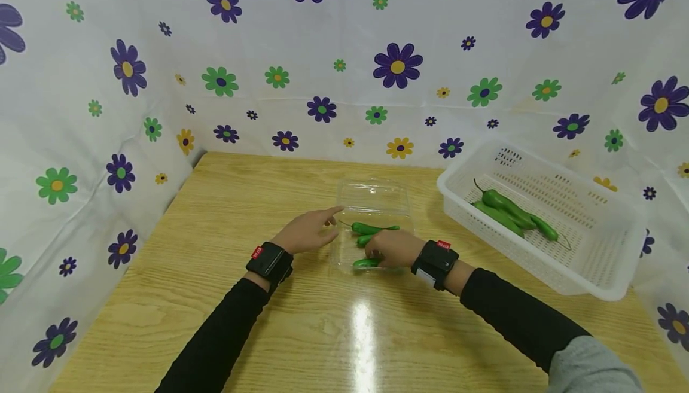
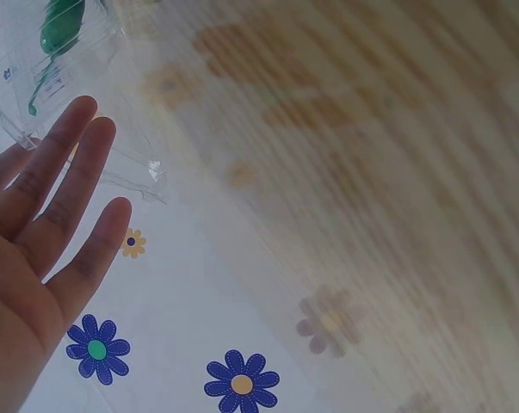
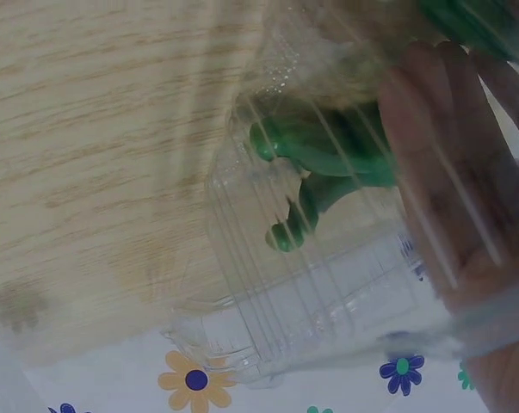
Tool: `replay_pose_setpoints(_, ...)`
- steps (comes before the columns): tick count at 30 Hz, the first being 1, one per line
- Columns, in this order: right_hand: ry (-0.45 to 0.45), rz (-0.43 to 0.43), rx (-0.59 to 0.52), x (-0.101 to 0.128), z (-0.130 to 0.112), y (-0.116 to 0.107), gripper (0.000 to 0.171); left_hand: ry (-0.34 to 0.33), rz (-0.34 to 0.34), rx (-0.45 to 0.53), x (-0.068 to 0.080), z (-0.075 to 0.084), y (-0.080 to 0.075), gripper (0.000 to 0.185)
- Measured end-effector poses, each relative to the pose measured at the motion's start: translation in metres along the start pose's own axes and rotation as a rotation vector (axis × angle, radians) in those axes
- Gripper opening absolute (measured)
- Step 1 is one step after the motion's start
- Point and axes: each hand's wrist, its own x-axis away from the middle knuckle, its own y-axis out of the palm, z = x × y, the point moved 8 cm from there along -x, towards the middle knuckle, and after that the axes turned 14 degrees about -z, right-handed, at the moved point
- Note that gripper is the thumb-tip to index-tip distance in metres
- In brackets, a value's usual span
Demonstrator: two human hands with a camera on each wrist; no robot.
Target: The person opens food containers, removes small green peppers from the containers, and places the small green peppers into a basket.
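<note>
peppers lie in a clear clamshell box mid-tabletop, toward the far edge. right hand curls over them, apparently gripping one. left hand, fingers straight, touches the box's left rim. box looks light, thin, slippery: hold its rim.
</note>
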Motion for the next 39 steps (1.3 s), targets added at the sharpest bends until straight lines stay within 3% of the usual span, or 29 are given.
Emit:
replay_pose_setpoints(11, -0.018, 0.017, -0.011, 0.004, 0.001, -0.002, 0.01, 0.009, 0.01, -0.027, -0.002, 0.0, -0.001, 0.059)
replay_pose_setpoints(17, 0.015, 0.037, -0.076, 0.011, 0.006, -0.013, 0.019, 0.009, 0.009, -0.036, -0.002, 0.0, 0.0, 0.058)
replay_pose_setpoints(24, 0.022, 0.113, -0.024, 0.023, 0.008, -0.032, 0.024, 0.008, 0.009, -0.029, -0.004, -0.002, 0.002, 0.058)
replay_pose_setpoints(32, 0.042, 0.183, -0.015, 0.047, 0.007, -0.06, 0.025, 0.004, 0.01, -0.019, -0.004, -0.002, 0.002, 0.058)
replay_pose_setpoints(39, 0.069, 0.287, -0.017, 0.087, 0.015, -0.093, 0.026, 0.0, 0.007, -0.02, -0.005, -0.003, 0.003, 0.057)
